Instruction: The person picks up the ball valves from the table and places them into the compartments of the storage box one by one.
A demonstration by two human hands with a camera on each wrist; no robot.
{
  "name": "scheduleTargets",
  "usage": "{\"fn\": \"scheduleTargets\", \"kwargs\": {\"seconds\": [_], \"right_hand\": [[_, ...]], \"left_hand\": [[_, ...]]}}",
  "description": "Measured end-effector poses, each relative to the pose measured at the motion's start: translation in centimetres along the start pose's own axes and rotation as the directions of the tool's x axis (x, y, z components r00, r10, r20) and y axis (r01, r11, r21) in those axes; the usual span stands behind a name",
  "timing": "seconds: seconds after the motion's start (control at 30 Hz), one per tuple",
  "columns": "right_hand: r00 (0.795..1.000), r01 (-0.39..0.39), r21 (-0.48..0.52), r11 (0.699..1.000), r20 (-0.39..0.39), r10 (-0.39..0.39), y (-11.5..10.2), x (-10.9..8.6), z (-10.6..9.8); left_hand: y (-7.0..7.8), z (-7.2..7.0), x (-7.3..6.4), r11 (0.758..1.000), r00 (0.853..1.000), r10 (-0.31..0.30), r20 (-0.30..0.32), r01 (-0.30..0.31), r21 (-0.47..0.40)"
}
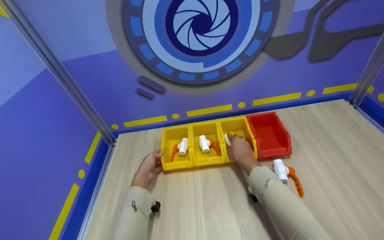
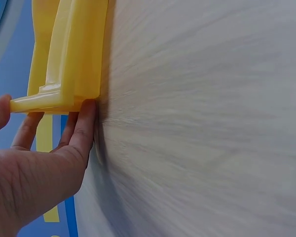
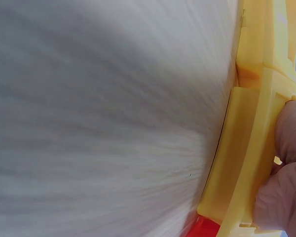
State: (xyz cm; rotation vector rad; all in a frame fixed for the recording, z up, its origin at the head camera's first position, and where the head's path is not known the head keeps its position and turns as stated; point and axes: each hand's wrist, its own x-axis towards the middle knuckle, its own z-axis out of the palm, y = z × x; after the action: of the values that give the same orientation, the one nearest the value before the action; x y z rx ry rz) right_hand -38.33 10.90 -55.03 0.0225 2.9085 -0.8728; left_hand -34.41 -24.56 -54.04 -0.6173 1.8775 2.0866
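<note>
My left hand rests against the outer side of the leftmost yellow bin, its thumb at the rim and fingertips along the wall in the left wrist view. Inside that bin lies a white ball valve with an orange handle. Another such ball valve lies in the middle yellow bin. Reaching into the third yellow bin, my right hand pinches a white ball valve, mostly hidden by the fingers. Over this bin's front edge, the right wrist view shows curled fingers.
A red bin adjoins the yellow row on the right. On the wooden table, beside my right sleeve, lies one more ball valve with an orange handle. A printed purple wall stands behind the bins.
</note>
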Motion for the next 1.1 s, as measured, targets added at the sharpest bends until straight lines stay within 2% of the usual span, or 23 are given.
{"fn": "scheduleTargets", "kwargs": {"seconds": [0.4,0.53,0.83,1.1], "right_hand": [[0.997,0.068,-0.021,0.997,-0.044,-0.069,0.27,-0.48,-0.27],[0.996,0.080,-0.025,0.996,-0.040,-0.081,0.37,-0.46,-0.14],[0.998,0.065,-0.017,0.998,-0.020,-0.066,0.27,-0.12,-0.06],[0.998,0.063,-0.015,0.998,-0.014,-0.063,0.43,-0.04,-0.01]], "left_hand": [[-0.29,0.17,0.02,0.999,0.999,0.041,0.029,-0.041,-0.003],[-0.40,0.10,-0.04,0.999,0.999,0.034,0.017,-0.034,-0.009],[-0.41,-0.12,-0.13,0.999,1.000,0.016,0.012,-0.015,-0.036],[-0.39,-0.11,-0.16,0.999,0.998,0.030,0.054,-0.030,0.016]]}}
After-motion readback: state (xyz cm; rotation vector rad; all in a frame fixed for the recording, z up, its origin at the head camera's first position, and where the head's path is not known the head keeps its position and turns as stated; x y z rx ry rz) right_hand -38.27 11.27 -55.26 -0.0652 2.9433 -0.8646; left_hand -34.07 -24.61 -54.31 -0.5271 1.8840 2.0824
